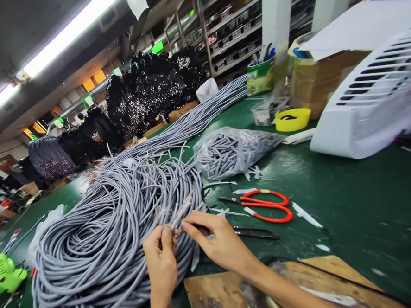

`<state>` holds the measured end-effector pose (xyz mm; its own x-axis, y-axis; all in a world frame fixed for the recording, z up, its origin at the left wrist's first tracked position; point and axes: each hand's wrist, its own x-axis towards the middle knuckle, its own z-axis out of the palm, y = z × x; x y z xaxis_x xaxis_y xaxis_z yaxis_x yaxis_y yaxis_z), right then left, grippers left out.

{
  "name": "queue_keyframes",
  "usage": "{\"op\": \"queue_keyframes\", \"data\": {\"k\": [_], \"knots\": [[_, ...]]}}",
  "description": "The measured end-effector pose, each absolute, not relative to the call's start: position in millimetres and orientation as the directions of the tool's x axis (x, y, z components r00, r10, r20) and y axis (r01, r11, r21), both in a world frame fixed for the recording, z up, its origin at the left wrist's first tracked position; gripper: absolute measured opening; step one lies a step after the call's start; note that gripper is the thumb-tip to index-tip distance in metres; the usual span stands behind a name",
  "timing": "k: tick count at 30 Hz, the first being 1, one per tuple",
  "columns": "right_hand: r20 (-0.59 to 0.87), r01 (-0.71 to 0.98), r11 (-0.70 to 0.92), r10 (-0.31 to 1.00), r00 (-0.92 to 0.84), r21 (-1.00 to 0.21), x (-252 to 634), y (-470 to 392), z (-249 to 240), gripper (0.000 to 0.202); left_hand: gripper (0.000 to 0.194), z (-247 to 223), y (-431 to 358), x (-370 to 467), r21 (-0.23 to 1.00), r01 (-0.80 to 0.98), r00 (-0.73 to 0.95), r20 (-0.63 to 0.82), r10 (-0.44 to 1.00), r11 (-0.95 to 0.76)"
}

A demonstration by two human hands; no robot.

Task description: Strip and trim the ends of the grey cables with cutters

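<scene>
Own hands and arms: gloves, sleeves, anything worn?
Left hand and right hand both bare, no gloves. No sleeve on the visible right forearm or left wrist. No watch, rings or markings discernible.

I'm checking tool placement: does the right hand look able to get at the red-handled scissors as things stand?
Probably yes: the red-handled scissors lie just beyond the right hand on the green table, their handles uncovered, though that hand appears busy at a whitish strip.
</scene>
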<state>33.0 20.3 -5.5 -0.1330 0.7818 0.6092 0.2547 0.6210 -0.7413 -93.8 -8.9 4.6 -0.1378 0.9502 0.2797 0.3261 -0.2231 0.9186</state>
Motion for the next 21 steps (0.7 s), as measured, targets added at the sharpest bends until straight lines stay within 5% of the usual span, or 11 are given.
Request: {"op": "queue_keyframes", "data": {"k": [14,21], "knots": [[0.680,0.283,0.680,0.724,-0.116,-0.676,34.6,18.8,-11.8,0.027,0.042,4.6,-9.9,-92.7,0.920,0.312,-0.159,0.296,0.942,-0.236],[0.855,0.487,0.767,0.514,-0.074,-0.419,37.2,15.7,-8.3,0.026,0.036,3.6,-10.9,-90.4,0.847,0.455,-0.150,0.377,0.914,-0.275]]}}
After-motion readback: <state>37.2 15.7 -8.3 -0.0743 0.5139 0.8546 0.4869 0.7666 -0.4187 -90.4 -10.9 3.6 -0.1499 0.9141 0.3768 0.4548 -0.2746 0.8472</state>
